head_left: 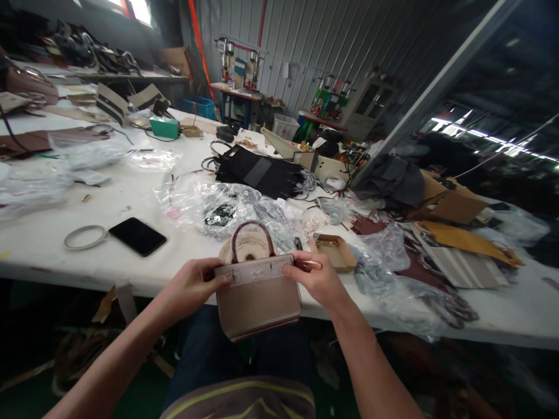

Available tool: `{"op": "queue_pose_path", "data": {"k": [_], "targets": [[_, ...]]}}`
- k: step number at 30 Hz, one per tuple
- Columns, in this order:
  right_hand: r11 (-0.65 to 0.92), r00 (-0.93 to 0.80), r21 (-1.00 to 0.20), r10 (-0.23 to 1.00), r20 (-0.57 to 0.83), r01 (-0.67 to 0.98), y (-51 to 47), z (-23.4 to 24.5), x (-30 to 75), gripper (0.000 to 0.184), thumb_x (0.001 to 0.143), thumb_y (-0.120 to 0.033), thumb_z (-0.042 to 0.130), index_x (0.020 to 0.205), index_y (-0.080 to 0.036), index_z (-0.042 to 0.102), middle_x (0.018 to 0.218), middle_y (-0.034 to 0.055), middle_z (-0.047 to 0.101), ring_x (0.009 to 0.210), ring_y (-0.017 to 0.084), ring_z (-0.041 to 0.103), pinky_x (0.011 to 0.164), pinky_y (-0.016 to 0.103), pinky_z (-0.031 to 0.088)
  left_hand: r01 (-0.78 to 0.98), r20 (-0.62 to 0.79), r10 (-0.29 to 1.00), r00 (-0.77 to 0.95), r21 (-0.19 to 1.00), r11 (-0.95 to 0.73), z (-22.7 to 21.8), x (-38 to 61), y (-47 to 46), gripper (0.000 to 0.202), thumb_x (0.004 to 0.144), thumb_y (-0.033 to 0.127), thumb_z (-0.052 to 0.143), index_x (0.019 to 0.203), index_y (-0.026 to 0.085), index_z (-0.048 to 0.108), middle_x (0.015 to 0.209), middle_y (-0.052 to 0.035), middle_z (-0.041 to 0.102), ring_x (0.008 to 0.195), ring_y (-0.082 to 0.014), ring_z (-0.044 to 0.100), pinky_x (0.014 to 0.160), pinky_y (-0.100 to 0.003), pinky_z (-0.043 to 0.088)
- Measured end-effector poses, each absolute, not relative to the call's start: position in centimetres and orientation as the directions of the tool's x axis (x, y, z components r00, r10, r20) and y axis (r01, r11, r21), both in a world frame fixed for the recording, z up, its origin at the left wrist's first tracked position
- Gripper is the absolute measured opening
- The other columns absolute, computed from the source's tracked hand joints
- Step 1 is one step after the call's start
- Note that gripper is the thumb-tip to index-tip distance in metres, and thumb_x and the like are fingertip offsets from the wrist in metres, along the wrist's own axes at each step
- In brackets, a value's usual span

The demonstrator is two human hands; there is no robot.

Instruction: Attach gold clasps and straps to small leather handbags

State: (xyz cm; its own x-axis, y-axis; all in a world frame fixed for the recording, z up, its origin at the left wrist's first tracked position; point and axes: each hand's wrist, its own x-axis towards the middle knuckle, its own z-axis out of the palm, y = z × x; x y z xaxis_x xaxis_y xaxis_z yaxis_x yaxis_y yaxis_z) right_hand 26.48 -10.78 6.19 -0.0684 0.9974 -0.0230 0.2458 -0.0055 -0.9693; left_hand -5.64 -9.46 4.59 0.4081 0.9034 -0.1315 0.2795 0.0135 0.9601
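Note:
A small taupe handbag (259, 305) with one dark brown arched handle (236, 238) is held at the table's front edge, over my lap. My left hand (201, 282) grips its upper left corner, thumb on the pale top band. At the upper right corner, my right hand (317, 279) pinches the same band. A thin copper-coloured piece (310, 264) also sticks out between the right fingers; its kind is not clear. Behind the handle stands a beige roll (251, 247), partly hidden by the bag.
A black phone (137, 235) and a pale ring-shaped coil (85, 237) lie to the left. Clear plastic bags (248, 203) with metal parts are ahead, before black bag pieces (257, 169). A small cardboard box (336, 253) sits right, near more plastic (393, 291) and striped panels (463, 262).

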Motion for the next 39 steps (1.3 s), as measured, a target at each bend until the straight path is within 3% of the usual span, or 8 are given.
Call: {"op": "queue_pose_path", "data": {"k": [3,7,10,16,22,27,33,39], "targets": [[-0.055,-0.015,-0.972,0.998,-0.06,0.226,-6.7,5.0,26.5,0.035,0.072,-0.047,0.097,0.087,-0.017,0.085,0.077,0.003,0.074,0.073,0.02,0.064,0.066,0.03,0.049,0.264,-0.145,0.938,0.316,0.963,0.059,4.6,-5.0,-5.9,0.054,0.081,0.053,0.083,0.116,0.012,0.08,0.096,-0.0096,0.081,0.086,-0.0271,0.071,0.071,-0.032,0.05],[-0.196,-0.02,-0.956,0.978,-0.205,0.219,-2.1,2.0,26.0,0.038,0.06,-0.046,0.097,0.074,-0.015,0.08,0.07,0.0031,0.07,0.07,0.018,0.06,0.064,0.029,0.045,0.514,-0.121,0.969,0.216,0.858,-0.008,3.2,-3.9,-1.5,0.033,0.074,0.049,0.075,0.078,0.016,0.074,0.069,-0.0026,0.066,0.072,-0.0221,0.06,0.062,-0.03,0.038],[-0.245,-0.026,-0.942,0.966,-0.258,0.231,-0.6,0.1,25.7,0.036,0.056,-0.043,0.094,0.071,-0.014,0.079,0.066,0.0039,0.07,0.066,0.018,0.06,0.062,0.03,0.045,0.645,-0.149,0.958,0.246,0.763,-0.047,1.3,-3.5,-0.1,0.025,0.073,0.043,0.068,0.07,0.018,0.07,0.063,-0.0015,0.06,0.067,-0.0219,0.056,0.06,-0.033,0.034],[-0.229,-0.041,-0.93,0.967,-0.251,0.288,0.1,-1.6,25.9,0.027,0.061,-0.035,0.088,0.076,-0.014,0.084,0.068,0.0027,0.072,0.068,0.017,0.061,0.064,0.027,0.043,0.715,-0.101,0.965,0.24,0.691,-0.105,-1.5,-3.7,0.4,0.026,0.069,0.038,0.069,0.081,0.018,0.08,0.085,-0.0084,0.07,0.089,-0.0295,0.066,0.077,-0.036,0.05],[-0.188,-0.053,-0.919,0.974,-0.219,0.346,0.0,-1.8,26.0,0.024,0.064,-0.036,0.086,0.072,-0.014,0.083,0.064,0.0004,0.068,0.065,0.015,0.057,0.06,0.026,0.036,0.726,-0.134,0.952,0.274,0.678,-0.113,-2.1,-3.5,1.1,0.016,0.069,0.036,0.066,0.066,0.02,0.07,0.07,-0.0051,0.061,0.076,-0.0258,0.059,0.07,-0.036,0.045],[-0.167,-0.1,-0.919,0.971,-0.215,0.356,-0.9,-2.1,26.0,0.032,0.069,-0.042,0.084,0.082,-0.013,0.085,0.073,0.0048,0.075,0.068,0.018,0.062,0.063,0.027,0.043,0.728,-0.083,0.963,0.257,0.671,-0.137,-1.9,-3.6,0.7,0.018,0.066,0.034,0.068,0.071,0.018,0.074,0.094,-0.0094,0.068,0.091,-0.0273,0.062,0.08,-0.035,0.049],[-0.115,-0.063,-0.873,0.984,-0.164,0.475,-0.2,-3.1,25.7,0.028,0.073,-0.04,0.078,0.083,-0.015,0.085,0.072,0.0019,0.071,0.067,0.017,0.057,0.061,0.026,0.036,0.75,-0.167,0.95,0.265,0.655,-0.094,-2.3,-3.2,2.4,0.009,0.061,0.028,0.064,0.058,0.02,0.064,0.061,-0.0041,0.055,0.068,-0.0246,0.055,0.063,-0.036,0.036],[-0.037,-0.024,-0.785,0.998,-0.066,0.618,-0.9,-2.8,25.6,0.023,0.08,-0.04,0.077,0.072,-0.018,0.078,0.066,-0.0006,0.058,0.069,0.016,0.05,0.063,0.028,0.032,0.707,-0.135,0.951,0.279,0.698,-0.108,-2.6,-3.5,2.2,0.008,0.065,0.028,0.065,0.063,0.02,0.063,0.067,-0.0044,0.06,0.074,-0.0252,0.059,0.066,-0.036,0.038]]}}
